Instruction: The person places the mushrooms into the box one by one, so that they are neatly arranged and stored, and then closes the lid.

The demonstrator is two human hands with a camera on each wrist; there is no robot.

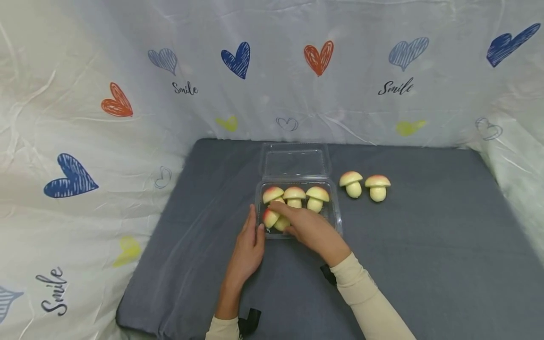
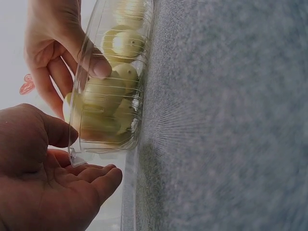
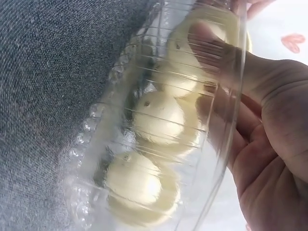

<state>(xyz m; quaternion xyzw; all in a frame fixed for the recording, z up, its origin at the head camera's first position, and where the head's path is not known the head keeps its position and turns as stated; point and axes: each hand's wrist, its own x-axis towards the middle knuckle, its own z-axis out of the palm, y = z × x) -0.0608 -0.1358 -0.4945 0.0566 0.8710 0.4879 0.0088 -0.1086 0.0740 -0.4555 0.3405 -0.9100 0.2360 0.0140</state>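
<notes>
Right hand [image 1: 312,230] is pinching a mushroom piece [image 1: 279,223] in the clear box [image 1: 337,215]; left hand [image 1: 247,249], fingers loosely spread, is touching the box's side.

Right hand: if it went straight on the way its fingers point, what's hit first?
Probably the back-left mushroom, just past the right hand in the head view, then the clear box's left wall. Depth is unclear; the fingers might pass over.

Soft light, glints on clear container [image 3: 118,142], cloth [image 2: 226,120] blurry in left wrist view
</notes>
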